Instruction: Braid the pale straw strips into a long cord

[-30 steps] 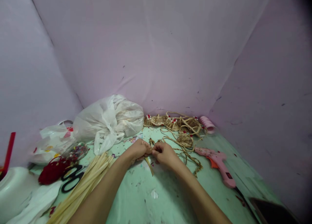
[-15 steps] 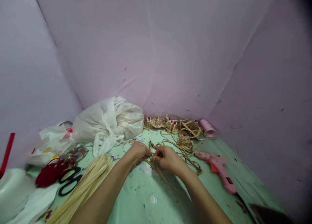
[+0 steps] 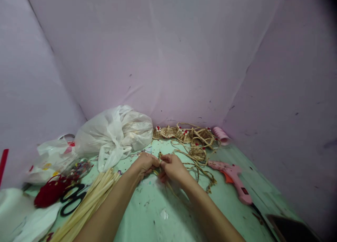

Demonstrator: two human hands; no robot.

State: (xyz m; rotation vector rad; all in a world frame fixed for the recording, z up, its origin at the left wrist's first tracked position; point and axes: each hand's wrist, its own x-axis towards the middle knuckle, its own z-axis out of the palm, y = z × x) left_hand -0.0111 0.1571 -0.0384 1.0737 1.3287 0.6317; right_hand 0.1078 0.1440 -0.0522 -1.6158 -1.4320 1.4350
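Note:
My left hand (image 3: 145, 163) and my right hand (image 3: 171, 167) meet knuckle to knuckle over the green table (image 3: 158, 214). Both are closed, pinching a piece of jute twine (image 3: 159, 157) between their fingertips. A thin straw-coloured strand (image 3: 171, 191) trails from under my right hand toward me. More loose jute twine (image 3: 200, 168) runs off to the right of my right hand. Behind it lie several small woven jute pieces with red beads (image 3: 184, 133).
A bundle of pale sticks (image 3: 89, 203) lies left of my left arm, beside black scissors (image 3: 68, 201) and red yarn (image 3: 50, 194). White plastic bags (image 3: 113, 133) sit at the back left. A pink glue gun (image 3: 234, 180) lies right; a pink spool (image 3: 221, 135) stands by the wall.
The thin strand under my hands has swung from pointing down-left to trailing toward me under my right hand. Both hands stayed together, shifting slightly left in the view.

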